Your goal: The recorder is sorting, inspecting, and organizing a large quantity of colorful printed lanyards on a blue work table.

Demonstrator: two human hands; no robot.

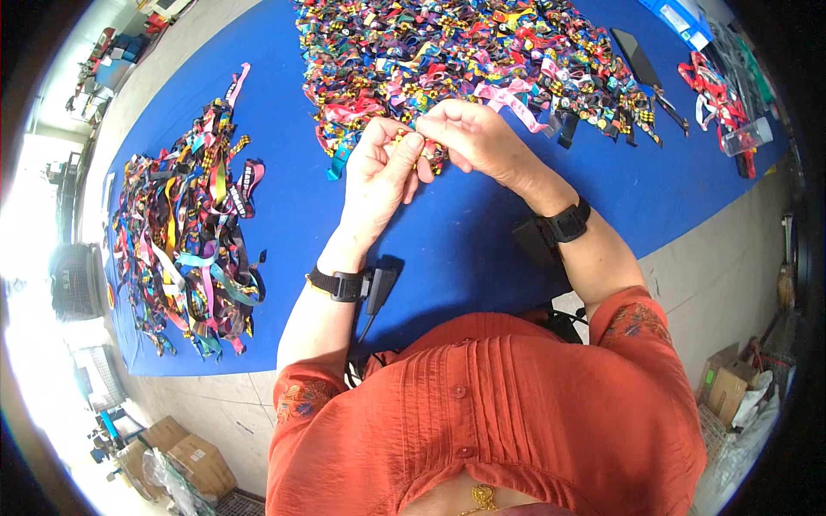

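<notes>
My left hand (pixel 376 181) and my right hand (pixel 482 142) meet over the near edge of a large heap of colourful printed fabric straps (pixel 439 64). Between the fingertips of both hands is a small patterned strap (pixel 437 161), red, yellow and black. Each thumb presses against its fingers in a pinch. Much of the strap is hidden behind the fingers, so its full shape does not show. A teal strap end (pixel 338 162) hangs out of the heap beside my left hand. Pink straps (pixel 514 99) lie on the heap near my right hand.
The blue-covered table (pixel 473 249) carries a second pile of straps (pixel 189 241) at left. At the far right lie a dark phone-like slab (pixel 634 56), red straps (pixel 717 90), a clear plastic cup (pixel 747 136) and a blue tray (pixel 678 19). Cardboard boxes (pixel 200 464) stand on the floor.
</notes>
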